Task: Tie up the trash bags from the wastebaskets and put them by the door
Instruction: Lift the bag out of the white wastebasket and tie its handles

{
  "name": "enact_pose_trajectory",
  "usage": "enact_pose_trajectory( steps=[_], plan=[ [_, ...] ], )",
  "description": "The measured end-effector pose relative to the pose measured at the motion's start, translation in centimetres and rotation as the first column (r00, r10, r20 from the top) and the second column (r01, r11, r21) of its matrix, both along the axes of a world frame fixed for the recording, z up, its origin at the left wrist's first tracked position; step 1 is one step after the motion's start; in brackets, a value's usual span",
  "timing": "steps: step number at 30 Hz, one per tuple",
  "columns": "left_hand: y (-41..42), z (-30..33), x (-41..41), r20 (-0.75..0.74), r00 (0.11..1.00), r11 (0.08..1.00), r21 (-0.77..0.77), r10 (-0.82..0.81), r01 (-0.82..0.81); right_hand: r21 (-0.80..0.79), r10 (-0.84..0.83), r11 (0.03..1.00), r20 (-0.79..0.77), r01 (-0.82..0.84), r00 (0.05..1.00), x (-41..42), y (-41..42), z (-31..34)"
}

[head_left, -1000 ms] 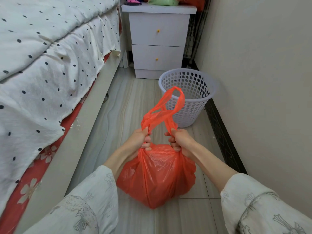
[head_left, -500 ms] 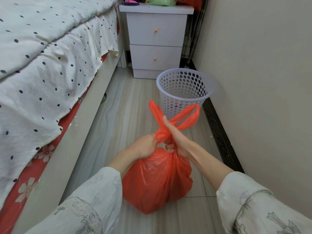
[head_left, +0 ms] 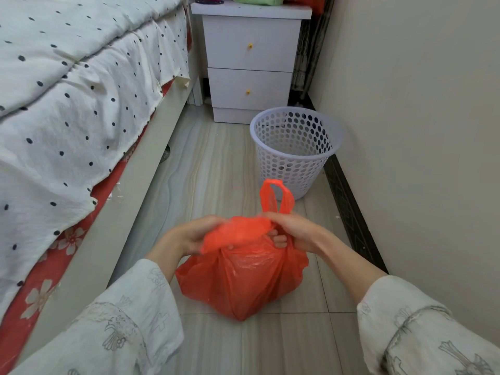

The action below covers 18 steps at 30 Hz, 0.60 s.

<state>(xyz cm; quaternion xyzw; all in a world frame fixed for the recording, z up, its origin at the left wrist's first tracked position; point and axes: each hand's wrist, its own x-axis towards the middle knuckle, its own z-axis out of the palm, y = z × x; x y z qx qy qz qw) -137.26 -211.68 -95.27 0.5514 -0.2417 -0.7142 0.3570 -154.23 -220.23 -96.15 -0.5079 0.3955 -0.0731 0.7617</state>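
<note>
A full orange trash bag [head_left: 240, 282] sits on the tiled floor in front of me. My left hand [head_left: 189, 236] grips one of its handles, which lies blurred across the bag's mouth. My right hand [head_left: 292, 231] holds the other handle, whose loop stands up above my fingers. Both hands meet over the bag's top. Beyond it, near the right wall, stands a white perforated wastebasket [head_left: 295, 152] with no bag in it.
A bed [head_left: 73, 104] with a dotted white cover runs along the left. A white two-drawer nightstand [head_left: 250, 58] stands at the far end. A cream wall [head_left: 419, 131] with a dark skirting closes the right side of this narrow floor strip.
The handles have been crossed and pulled down over the bag's mouth. One loop that leaned right now stands upright, and my hands have drawn closer together and lower.
</note>
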Motion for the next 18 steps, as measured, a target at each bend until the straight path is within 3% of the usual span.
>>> enact_pose_trajectory(
  steps=[3, 7, 12, 15, 18],
  plan=[
    [-0.2, -0.1, 0.6, -0.140, 0.984, 0.994, 0.041, 0.108, -0.103, -0.186, 0.076, 0.979, -0.081, -0.090, 0.994, -0.4, 0.1, 0.4],
    [-0.7, 0.2, 0.2, -0.089, 0.993, 0.997, 0.016, 0.079, -0.078, -0.499, -0.131, 0.866, -0.168, 0.031, 0.977, 0.7, 0.3, 0.4],
    [-1.1, 1.4, -1.0, 0.133, 0.978, 0.986, -0.015, -0.163, 0.166, -0.295, -0.479, 0.836, 0.017, 0.462, 0.877, 1.2, -0.1, 0.4],
    [-1.2, 2.0, -1.4, 0.211, 0.952, 0.974, 0.007, -0.223, 0.227, -0.161, -0.542, 0.821, 0.080, 0.547, 0.837, 1.0, -0.3, 0.6],
    [-1.1, 2.2, -1.4, 0.260, 0.928, 0.962, 0.011, -0.265, 0.272, -0.066, -0.523, 0.844, 0.112, 0.532, 0.845, 0.5, -0.4, 0.5]
  ],
)
